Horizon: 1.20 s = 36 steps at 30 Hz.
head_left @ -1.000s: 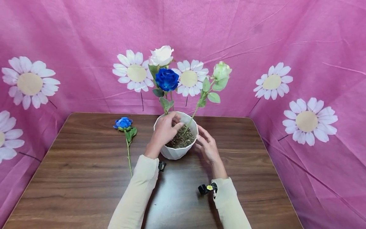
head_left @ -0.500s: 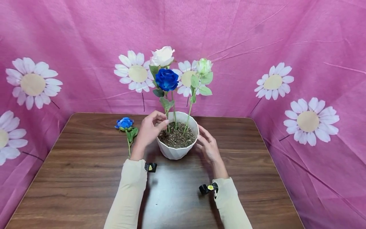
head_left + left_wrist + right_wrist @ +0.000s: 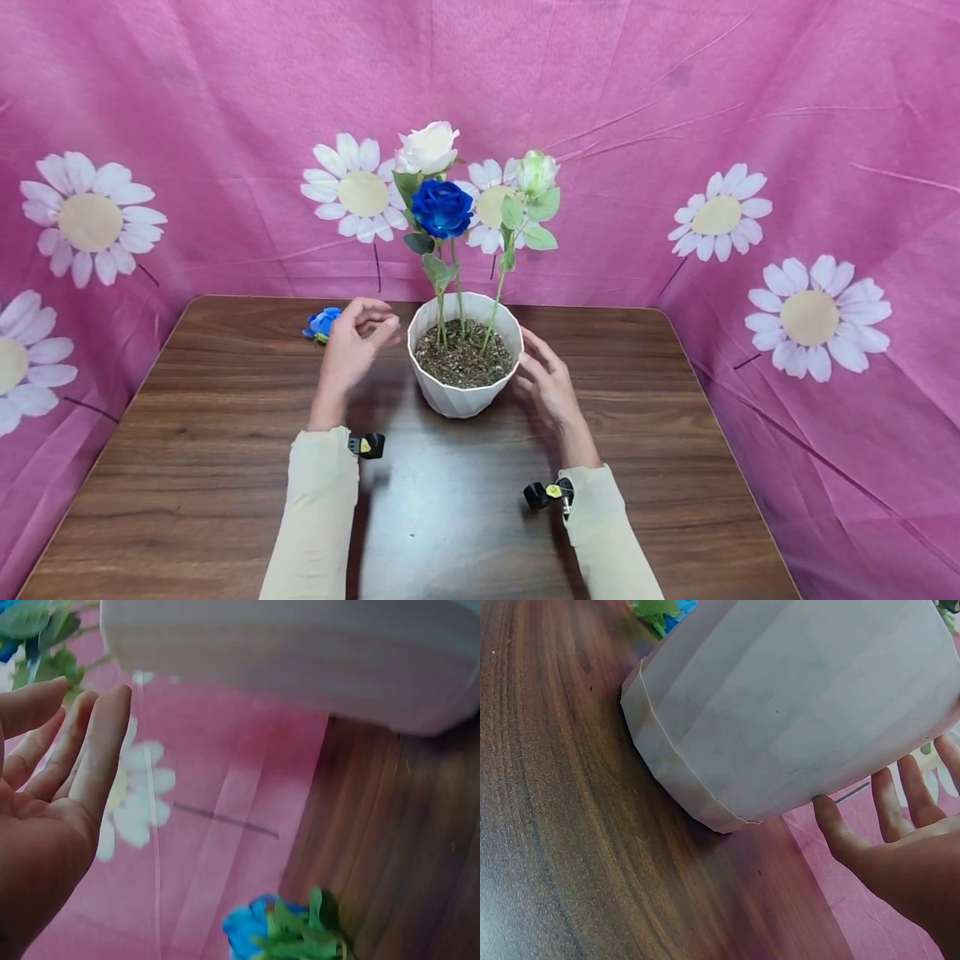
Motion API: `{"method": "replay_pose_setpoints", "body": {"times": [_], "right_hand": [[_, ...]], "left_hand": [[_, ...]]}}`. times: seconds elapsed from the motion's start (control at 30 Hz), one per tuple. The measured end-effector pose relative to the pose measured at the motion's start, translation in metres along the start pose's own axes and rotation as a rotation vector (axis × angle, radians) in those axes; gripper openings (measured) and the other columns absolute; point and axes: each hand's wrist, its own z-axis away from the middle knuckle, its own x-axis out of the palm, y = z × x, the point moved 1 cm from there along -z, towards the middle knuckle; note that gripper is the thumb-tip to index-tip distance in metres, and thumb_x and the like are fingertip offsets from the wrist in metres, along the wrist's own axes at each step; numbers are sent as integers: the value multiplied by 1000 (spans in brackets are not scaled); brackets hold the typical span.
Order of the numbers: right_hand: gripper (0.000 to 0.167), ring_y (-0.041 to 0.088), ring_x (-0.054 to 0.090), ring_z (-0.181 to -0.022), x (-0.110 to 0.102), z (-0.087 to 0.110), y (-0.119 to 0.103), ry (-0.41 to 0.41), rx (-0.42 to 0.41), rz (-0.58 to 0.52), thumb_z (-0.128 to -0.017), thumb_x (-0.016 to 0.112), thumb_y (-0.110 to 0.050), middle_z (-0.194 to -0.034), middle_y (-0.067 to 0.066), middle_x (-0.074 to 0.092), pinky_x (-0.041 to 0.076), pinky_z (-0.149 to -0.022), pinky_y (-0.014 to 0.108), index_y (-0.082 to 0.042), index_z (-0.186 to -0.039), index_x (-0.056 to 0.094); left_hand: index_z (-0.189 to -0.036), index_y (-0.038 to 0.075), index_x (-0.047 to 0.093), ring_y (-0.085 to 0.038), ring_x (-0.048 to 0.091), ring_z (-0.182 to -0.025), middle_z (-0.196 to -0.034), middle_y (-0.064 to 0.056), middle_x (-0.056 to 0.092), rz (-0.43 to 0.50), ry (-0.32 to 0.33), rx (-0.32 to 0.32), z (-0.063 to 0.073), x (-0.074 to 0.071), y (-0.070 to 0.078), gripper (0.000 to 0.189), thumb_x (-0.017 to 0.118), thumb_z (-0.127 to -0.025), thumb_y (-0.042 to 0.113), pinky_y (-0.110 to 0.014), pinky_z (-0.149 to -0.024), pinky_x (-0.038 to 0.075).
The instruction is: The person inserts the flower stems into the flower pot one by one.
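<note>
A white faceted flower pot (image 3: 459, 400) filled with dark soil (image 3: 465, 362) stands on the table. Three artificial roses rise from the soil: a white rose (image 3: 427, 148), a dark blue rose (image 3: 441, 208) and a pale green rose (image 3: 537, 173). My right hand (image 3: 551, 392) touches the pot's right side with extended fingertips, as the right wrist view also shows. To the left of the pot my left hand (image 3: 352, 350) is in the air, fingers relaxed and holding nothing. Behind it lies another blue rose (image 3: 321, 322), its stem hidden by the hand and sleeve.
The brown wooden table (image 3: 660, 433) ends at the back against a pink cloth (image 3: 615, 75) printed with large white daisies. A small black camera (image 3: 367, 446) sits at the left wrist, and another camera (image 3: 546, 494) at the right.
My left hand has let go of the green rose's stem and moved left, out of the pot, towards the lying blue rose. The green rose now stands more upright. My right hand has stayed.
</note>
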Motion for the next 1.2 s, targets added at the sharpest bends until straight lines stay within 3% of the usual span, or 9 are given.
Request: {"method": "replay_pose_setpoints", "body": {"times": [0.13,0.37,0.6,0.83,1.2], "right_hand": [[54,21,57,-120,-1,-1,1,-6,-2,0,-102,50,-1,-150,19,42,47,-103,53,3,-154,35],[54,22,58,-117,-1,-2,2,-7,4,-1,-102,50,-1,-149,19,44,49,-101,51,2,-154,36],[54,22,56,-120,-2,-2,1,-8,1,-2,-102,50,-1,-149,19,43,48,-102,52,2,-154,36],[54,21,57,-119,-1,-1,2,-16,4,5,-102,50,0,-150,19,43,49,-101,49,3,-154,35],[54,23,56,-121,-1,-1,1,-12,-4,-1,-102,48,1,-150,20,43,46,-103,55,3,-154,35]], "left_hand": [[-115,-14,54,-9,70,-77,-101,-29,65,-5,56,-52,4,-15,-6,24,64,-96,-5,-40,-77,62],[-118,-12,52,-6,69,-80,-92,3,68,-7,135,-193,16,-42,-23,25,63,-98,-2,-34,-77,62],[-119,-12,51,-6,68,-74,-88,4,67,-18,207,-329,29,-64,-42,28,64,-96,-3,-29,-70,62],[-126,-11,48,-5,66,-75,-90,2,67,-53,216,-485,42,-78,-64,33,63,-98,-1,-27,-70,61],[-126,-10,46,-2,64,-74,-86,6,66,-89,130,-588,54,-82,-80,38,66,-95,-3,-22,-67,59]]}}
